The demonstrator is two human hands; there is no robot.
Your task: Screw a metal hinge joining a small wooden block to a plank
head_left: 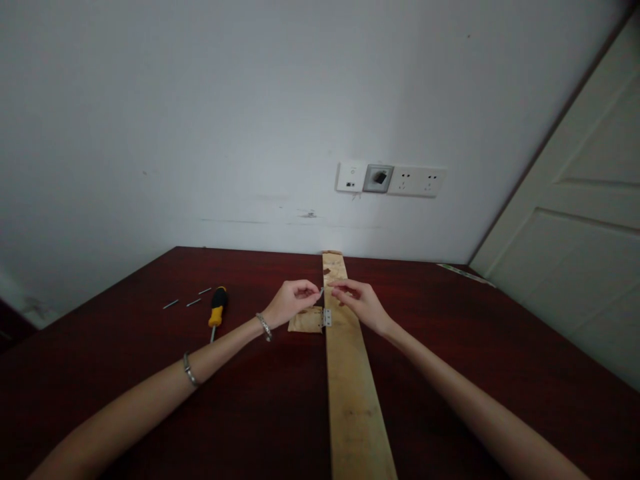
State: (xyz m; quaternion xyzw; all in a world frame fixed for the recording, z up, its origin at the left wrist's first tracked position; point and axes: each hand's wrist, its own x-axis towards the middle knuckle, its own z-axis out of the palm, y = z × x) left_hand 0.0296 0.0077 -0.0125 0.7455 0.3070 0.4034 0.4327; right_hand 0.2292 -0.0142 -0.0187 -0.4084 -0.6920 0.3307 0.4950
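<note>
My left hand (295,297) is closed in a pinch on a small metal screw (322,291), held over the left edge of a long wooden board (353,393). Facing it from the other side, my right hand (363,305) hovers above the board with thumb and forefinger slightly apart and nothing visible between them. A metal hinge (327,317) lies just below the fingertips, along the board's left edge. From the hinge a short wooden piece (306,321) extends leftward, its top partly hidden by my left hand.
A yellow and black screwdriver (217,308) lies on the dark red table (240,413), left of my left hand. Beyond it are loose screws (193,302). Wall sockets (416,181) sit above the table. A thin strip (465,274) lies at the back right, near a white door (585,200).
</note>
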